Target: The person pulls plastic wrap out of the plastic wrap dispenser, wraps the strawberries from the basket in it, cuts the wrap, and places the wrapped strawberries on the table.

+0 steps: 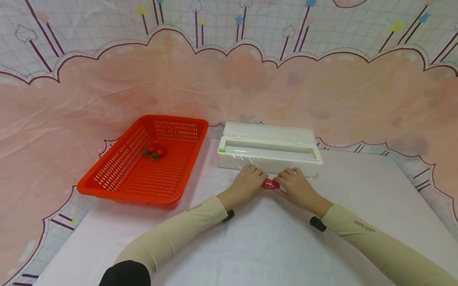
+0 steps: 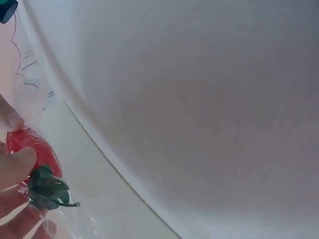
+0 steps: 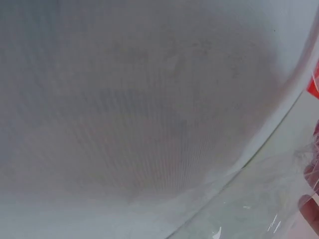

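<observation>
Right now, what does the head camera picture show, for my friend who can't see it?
Two hands, left hand and right hand, hold a red strawberry between them on a white table, before a white cling-film box. An orange basket at left holds more strawberries.

A staged tabletop set in a homely, kitchen-like corner.

A printed cloth (image 1: 229, 79) of pink clouds, hearts and stars hangs as a backdrop and hides the room behind. The table (image 1: 358, 206) wears a white cover with the same pattern at its edges. On it stand household things: a red plastic basket (image 1: 118, 186) with strawberries (image 1: 154, 151), and a white cling-film box (image 1: 268, 149) with its lid open.
</observation>
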`<state>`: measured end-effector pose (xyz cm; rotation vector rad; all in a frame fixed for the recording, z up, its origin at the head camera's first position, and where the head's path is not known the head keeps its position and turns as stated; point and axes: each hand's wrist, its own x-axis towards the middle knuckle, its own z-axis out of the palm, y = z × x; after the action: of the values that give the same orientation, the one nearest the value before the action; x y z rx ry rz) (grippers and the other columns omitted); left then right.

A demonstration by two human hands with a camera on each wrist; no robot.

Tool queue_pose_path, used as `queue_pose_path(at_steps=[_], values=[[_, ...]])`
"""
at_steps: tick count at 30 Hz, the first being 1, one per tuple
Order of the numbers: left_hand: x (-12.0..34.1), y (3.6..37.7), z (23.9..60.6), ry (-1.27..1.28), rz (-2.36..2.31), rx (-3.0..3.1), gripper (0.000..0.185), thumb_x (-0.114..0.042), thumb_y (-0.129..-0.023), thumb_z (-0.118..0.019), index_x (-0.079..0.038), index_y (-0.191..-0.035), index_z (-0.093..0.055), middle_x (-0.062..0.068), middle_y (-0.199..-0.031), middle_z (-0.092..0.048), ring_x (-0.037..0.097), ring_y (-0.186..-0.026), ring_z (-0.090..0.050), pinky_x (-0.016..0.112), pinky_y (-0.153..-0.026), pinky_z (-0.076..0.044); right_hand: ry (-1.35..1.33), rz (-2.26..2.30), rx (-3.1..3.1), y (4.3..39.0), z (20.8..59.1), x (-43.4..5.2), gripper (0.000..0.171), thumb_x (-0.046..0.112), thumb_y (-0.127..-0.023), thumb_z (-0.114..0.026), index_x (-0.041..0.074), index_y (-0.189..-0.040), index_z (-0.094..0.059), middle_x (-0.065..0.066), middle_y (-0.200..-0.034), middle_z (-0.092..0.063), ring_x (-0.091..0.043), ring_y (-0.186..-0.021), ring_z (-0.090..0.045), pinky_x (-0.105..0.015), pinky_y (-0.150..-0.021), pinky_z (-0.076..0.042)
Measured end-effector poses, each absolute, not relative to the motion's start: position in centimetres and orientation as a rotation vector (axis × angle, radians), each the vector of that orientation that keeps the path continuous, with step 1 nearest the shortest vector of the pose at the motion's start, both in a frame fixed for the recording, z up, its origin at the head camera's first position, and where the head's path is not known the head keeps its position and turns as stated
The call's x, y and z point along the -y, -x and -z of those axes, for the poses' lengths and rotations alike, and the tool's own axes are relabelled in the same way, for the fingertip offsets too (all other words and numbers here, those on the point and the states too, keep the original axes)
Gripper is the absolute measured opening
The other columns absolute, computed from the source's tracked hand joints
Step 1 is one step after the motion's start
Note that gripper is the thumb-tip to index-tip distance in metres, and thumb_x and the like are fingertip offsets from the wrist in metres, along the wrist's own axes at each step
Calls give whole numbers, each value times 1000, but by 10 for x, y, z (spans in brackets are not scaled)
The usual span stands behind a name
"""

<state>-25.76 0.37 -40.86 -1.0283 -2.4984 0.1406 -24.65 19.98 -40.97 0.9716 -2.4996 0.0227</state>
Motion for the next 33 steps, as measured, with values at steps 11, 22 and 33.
queue_pose_path(at_steps=[11, 22, 33], values=[[-8, 264, 407, 997, -193, 2521, 28, -36, -88, -63, -18, -109, -65, -4, -103, -66, 15, -102, -57, 33, -99, -39, -961, -37, 2548, 253, 406, -200, 25, 30, -83, -68, 7, -94, -70, -5, -88, -67, -25, -92, -57, -44, -85, -42], [-9, 269, 407, 997, -142, 2459, 40, -35, -88, -63, -15, -122, -57, 0, -110, -63, 18, -105, -56, 34, -97, -39, -894, -200, 2674, 260, 403, -202, 20, 20, -92, -57, 4, -98, -67, -10, -95, -66, -29, -99, -55, -47, -84, -41], [-11, 274, 402, 955, -104, 2547, 32, -31, -91, -57, -16, -120, -59, -2, -114, -65, 16, -109, -57, 33, -99, -40, -941, -48, 2426, 263, 399, -203, 47, 37, -77, -74, 6, -110, -60, -10, -101, -63, -28, -100, -56, -49, -91, -40]])
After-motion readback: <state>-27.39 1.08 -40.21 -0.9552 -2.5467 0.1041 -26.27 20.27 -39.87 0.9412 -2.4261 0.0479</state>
